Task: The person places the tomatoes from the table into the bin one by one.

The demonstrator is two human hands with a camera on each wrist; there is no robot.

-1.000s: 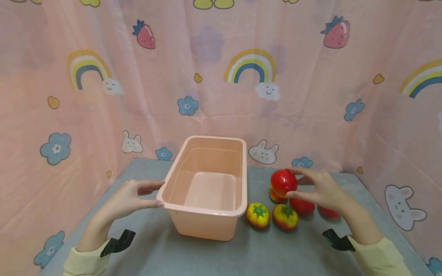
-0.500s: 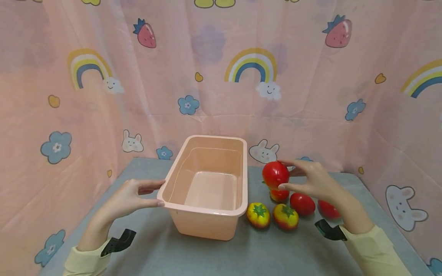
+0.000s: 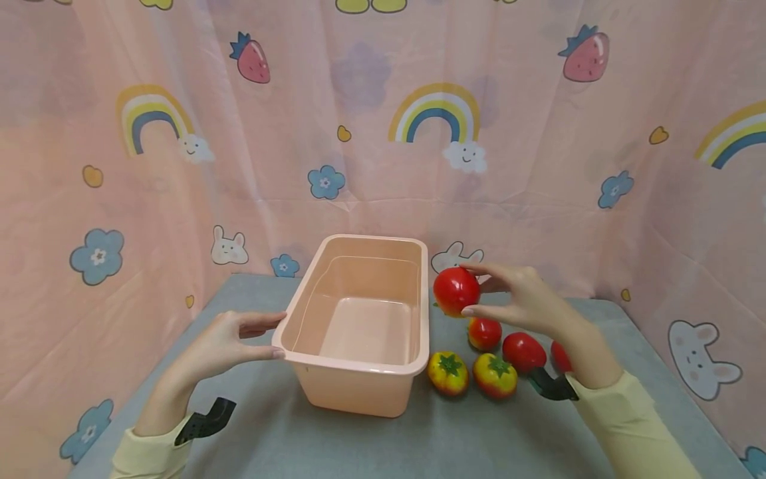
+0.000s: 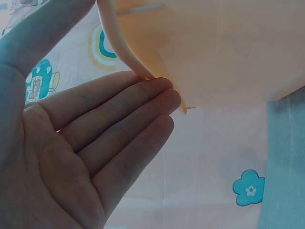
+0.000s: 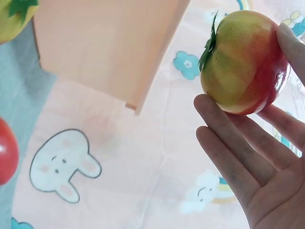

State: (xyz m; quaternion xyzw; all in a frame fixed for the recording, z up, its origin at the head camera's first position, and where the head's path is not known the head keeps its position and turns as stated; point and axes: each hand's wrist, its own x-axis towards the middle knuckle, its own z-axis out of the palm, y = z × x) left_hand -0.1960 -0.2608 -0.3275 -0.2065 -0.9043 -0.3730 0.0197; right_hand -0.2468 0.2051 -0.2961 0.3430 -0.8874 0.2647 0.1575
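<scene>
My right hand (image 3: pixel 526 301) holds a toy tomato (image 3: pixel 456 291) between thumb and fingers, raised above the table just right of the peach plastic tub (image 3: pixel 353 389). In the right wrist view this tomato (image 5: pixel 243 62) shows a yellow-green side, a red side and green leaves. At the tub's near left corner, my left hand (image 3: pixel 223 344) touches the rim with its fingertips and thumb. The left wrist view shows the left hand's fingers (image 4: pixel 119 114) straight against the tub's edge.
Right of the tub lie two yellow-red tomatoes with green tops (image 3: pixel 447 374) (image 3: pixel 495 376), a small red one (image 3: pixel 484 333), a red one (image 3: pixel 524 352) and another partly behind my right wrist (image 3: pixel 560 358). A printed pink curtain (image 3: pixel 287 133) surrounds the grey table (image 3: pixel 479 439).
My right hand has lifted the tomato and carried it left and up, away from the other tomatoes and close to the tub's right rim. My left hand and the tub stay put.
</scene>
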